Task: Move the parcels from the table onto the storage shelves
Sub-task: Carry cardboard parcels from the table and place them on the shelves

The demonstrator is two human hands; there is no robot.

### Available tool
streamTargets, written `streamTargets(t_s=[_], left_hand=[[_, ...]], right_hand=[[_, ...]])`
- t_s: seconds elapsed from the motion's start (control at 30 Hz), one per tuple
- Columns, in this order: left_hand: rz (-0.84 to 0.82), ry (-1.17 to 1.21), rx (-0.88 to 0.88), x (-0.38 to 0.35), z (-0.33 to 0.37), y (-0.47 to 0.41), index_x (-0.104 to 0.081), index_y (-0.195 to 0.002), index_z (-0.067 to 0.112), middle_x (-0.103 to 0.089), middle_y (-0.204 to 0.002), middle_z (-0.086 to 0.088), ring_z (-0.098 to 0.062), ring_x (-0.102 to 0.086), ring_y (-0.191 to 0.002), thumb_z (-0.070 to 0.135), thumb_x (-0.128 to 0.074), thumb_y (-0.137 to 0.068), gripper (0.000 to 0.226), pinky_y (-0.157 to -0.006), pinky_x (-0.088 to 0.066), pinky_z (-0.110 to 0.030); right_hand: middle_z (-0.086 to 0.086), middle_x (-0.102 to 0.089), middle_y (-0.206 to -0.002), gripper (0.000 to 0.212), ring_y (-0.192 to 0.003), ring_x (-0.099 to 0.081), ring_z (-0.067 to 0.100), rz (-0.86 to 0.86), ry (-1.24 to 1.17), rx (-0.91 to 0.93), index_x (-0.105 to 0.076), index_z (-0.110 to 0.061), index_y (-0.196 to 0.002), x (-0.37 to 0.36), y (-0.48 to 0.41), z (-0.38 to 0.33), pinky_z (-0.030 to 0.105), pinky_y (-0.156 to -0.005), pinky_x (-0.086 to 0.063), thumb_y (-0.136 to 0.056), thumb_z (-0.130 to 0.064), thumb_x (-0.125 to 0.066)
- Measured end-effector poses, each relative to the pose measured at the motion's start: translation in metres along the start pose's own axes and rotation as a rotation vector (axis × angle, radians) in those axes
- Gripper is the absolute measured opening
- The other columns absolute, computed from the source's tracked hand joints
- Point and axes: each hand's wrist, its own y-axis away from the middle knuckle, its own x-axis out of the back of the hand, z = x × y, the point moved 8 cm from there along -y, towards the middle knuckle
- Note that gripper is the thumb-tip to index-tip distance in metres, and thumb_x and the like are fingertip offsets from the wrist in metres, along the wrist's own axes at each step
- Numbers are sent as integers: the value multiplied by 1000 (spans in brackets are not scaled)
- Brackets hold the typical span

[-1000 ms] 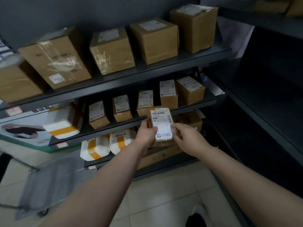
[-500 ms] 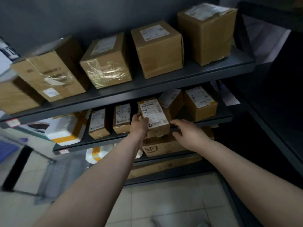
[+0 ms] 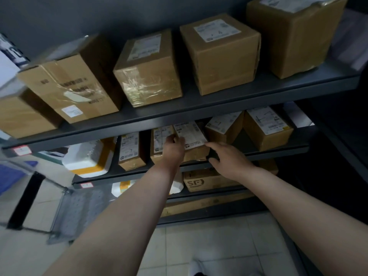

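Note:
A small brown parcel (image 3: pixel 192 139) with a white label sits tilted on the middle shelf (image 3: pixel 278 149), between two other small labelled boxes. My left hand (image 3: pixel 173 149) grips its left edge. Against its lower right corner rests my right hand (image 3: pixel 225 158), fingers bent at the shelf's front edge. Part of the parcel's underside is hidden behind both hands.
Several large cardboard boxes (image 3: pixel 221 52) fill the top shelf (image 3: pixel 199 104). Small labelled boxes (image 3: pixel 130 151) and a white foam box (image 3: pixel 89 158) stand on the middle shelf. An SF carton (image 3: pixel 199 182) lies below. A metal cart (image 3: pixel 77 212) stands at lower left on the tiled floor.
Both hands have carried the small parcel up and forward from in front of the shelves into the gap on the middle shelf. The view has moved closer to the shelves.

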Motion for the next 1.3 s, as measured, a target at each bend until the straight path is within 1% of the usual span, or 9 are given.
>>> streamTargets(t_s=[0.2, 0.3, 0.5, 0.63, 0.77, 0.9, 0.97, 1.1, 1.3], left_hand=[[-94, -123, 4, -3, 3, -17, -47, -137, 14, -60, -125, -19, -40, -58, -111, 20, -46, -99, 39, -96, -50, -48], [-86, -127, -15, 5, 6, -18, -47, -136, 10, -60, -125, -16, -34, -58, -110, 15, -50, -97, 39, -97, -50, -45], [-13, -209, -57, 27, 8, -2, -51, -127, 10, -60, -122, -20, -34, -58, -108, 13, -53, -97, 30, -86, -48, -34], [42, -396, -100, 42, 5, 23, -51, -132, 11, -58, -128, -16, -32, -57, -114, 19, -51, -97, 36, -92, -48, -36], [73, -606, -137, 52, 3, 50, -50, -135, 18, -59, -126, -12, -30, -59, -109, 20, -49, -96, 39, -88, -53, -41], [34, -721, -211, 67, 0, 65, -50, -136, 18, -54, -135, -10, -29, -55, -117, 23, -53, -96, 41, -91, -49, -36], [22, -744, -252, 78, 1, 70, -52, -135, 17, -56, -133, -10, -28, -57, -113, 24, -54, -95, 41, -89, -50, -35], [21, -768, -304, 110, 7, 75, -54, -131, 16, -63, -119, -9, -24, -64, -94, 23, -54, -93, 38, -72, -52, -31], [-14, -816, -429, 170, 17, 89, -56, -131, 11, -60, -130, -12, -29, -56, -118, 14, -46, -94, 39, -87, -42, -26]], right_hand=[[4, -35, -149, 59, -131, -39, 23, 19, 16, -51, -23, -30, -151, -6, -15, -5, 31, -100, -38, -98, -24, -48], [3, -35, -149, 59, -131, -40, 23, 51, 37, -52, -24, -29, -150, -5, -16, -8, 31, -99, -38, -97, -23, -50], [2, -38, -144, 51, -120, -48, 22, 113, 125, 7, -35, -27, -144, -1, -10, -19, 32, -86, -45, -96, -22, -50], [-2, -35, -147, 50, -126, -43, 21, 129, 205, 71, -38, -29, -141, -3, -7, -30, 37, -96, -43, -93, -20, -53], [-1, -37, -146, 50, -131, -35, 22, 110, 295, 144, -39, -27, -141, -9, -2, -45, 41, -102, -36, -93, -20, -50], [-2, -37, -146, 50, -133, -32, 21, 69, 327, 142, -40, -27, -140, -19, 5, -60, 42, -105, -32, -92, -23, -52], [-2, -40, -144, 49, -131, -35, 21, 62, 340, 159, -41, -27, -140, -24, 11, -74, 42, -104, -33, -92, -24, -53], [0, -48, -137, 45, -125, -41, 22, 129, 372, 192, -47, -26, -135, -26, 23, -112, 42, -99, -38, -90, -23, -55], [2, -51, -134, 39, -121, -46, 24, 208, 383, 188, -54, -22, -128, -39, 39, -183, 43, -94, -46, -89, -19, -54]])
